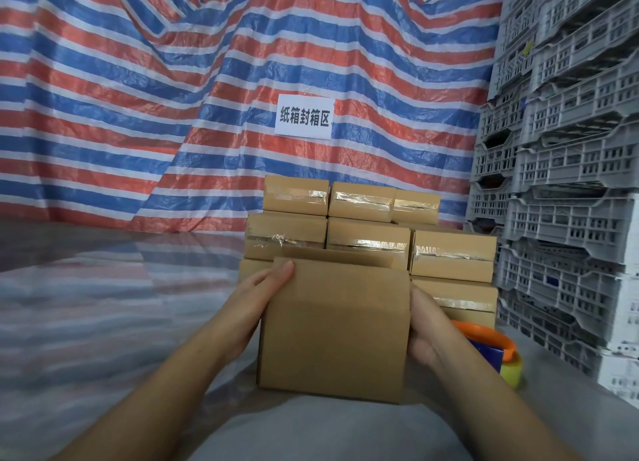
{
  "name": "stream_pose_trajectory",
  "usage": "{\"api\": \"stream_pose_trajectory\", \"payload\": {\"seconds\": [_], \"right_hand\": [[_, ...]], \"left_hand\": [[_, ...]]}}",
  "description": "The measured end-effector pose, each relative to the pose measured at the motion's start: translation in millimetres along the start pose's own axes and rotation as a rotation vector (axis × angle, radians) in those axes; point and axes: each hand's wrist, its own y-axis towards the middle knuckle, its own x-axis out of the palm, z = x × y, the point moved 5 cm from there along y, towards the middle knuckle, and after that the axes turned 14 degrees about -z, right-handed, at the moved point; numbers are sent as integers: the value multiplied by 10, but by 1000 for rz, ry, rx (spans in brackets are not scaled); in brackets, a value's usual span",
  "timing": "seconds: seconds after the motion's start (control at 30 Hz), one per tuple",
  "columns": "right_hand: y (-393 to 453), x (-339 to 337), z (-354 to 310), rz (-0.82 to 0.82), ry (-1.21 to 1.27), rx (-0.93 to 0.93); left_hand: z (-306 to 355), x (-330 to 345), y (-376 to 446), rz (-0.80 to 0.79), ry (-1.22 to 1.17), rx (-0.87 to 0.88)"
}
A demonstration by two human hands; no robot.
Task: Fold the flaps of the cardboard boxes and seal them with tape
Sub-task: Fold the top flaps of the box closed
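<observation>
A plain brown cardboard box [333,329] stands tilted up in front of me over the grey table, its near face toward the camera and no tape visible on it. My left hand [256,298] holds its left side, the thumb lying against the upper left corner. Along the right edge my right hand [425,326] grips the box, fingers hidden behind it. A tape dispenser [491,346] with an orange handle, blue body and a yellow-green roll lies just right of my right wrist.
A stack of sealed boxes [366,229] with clear tape stands right behind the held box. Grey plastic crates [567,170] are piled high on the right. A red, white and blue striped tarp [138,97] with a white paper sign [305,115] hangs behind the table [103,305].
</observation>
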Motion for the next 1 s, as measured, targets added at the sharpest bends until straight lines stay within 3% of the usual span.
{"api": "stream_pose_trajectory", "payload": {"seconds": [0.17, 0.3, 0.4, 0.63, 0.8, 1.0], "right_hand": [[-51, 34, 0, -29, 53, 19], [-103, 95, -25, -179, 46, 21], [-84, 15, -8, -112, 12, 15], [-118, 42, -69, -103, -13, -42], [-168, 109, -152, -153, -111, -137], [-153, 48, -134, -36, -193, -119]], "left_hand": [[-49, -11, 40, 85, -84, -36], [-84, -18, 86, 159, -113, -59], [-76, -29, 101, 181, -112, -15], [-13, -28, 124, 61, -67, 91], [34, -60, 60, 128, 83, 116], [52, -17, 37, 205, 187, 30]]}}
